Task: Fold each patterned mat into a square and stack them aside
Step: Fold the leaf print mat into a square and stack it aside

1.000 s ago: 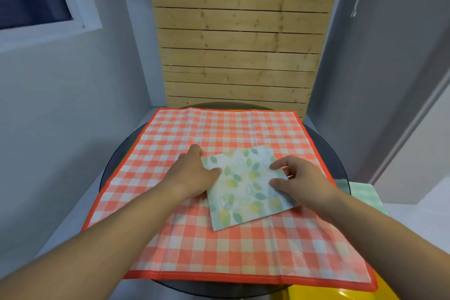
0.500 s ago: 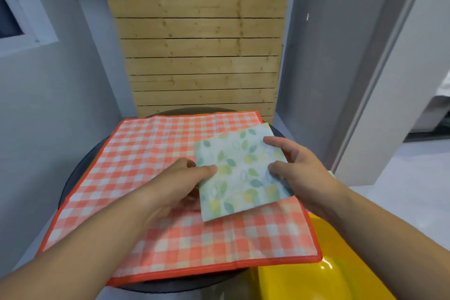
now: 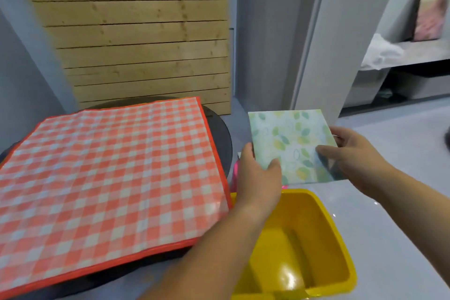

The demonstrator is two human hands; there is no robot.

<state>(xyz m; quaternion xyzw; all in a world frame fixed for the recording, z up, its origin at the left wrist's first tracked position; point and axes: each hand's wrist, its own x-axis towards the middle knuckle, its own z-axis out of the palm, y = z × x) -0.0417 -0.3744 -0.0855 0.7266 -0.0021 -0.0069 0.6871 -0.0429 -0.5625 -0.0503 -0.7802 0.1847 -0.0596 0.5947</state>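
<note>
A folded square mat with a green and yellow leaf print (image 3: pixel 291 140) hangs in the air to the right of the table, above the floor. My left hand (image 3: pixel 259 175) grips its lower left edge, thumb on top. Its right edge is pinched by my right hand (image 3: pixel 350 151), thumb on the upper face. A large red and white checked mat (image 3: pixel 107 173) lies spread flat over the round dark table (image 3: pixel 222 139).
A yellow plastic bin (image 3: pixel 306 246) stands on the floor below my hands, right of the table. Something pink (image 3: pixel 235 170) shows between bin and table. A wooden slat panel (image 3: pixel 136 36) backs the table. A doorway with shelves opens at far right.
Both hands lifted the leaf-print mat off the checked mat and carried it right, past the table's edge. The camera turned right, bringing the yellow bin into view.
</note>
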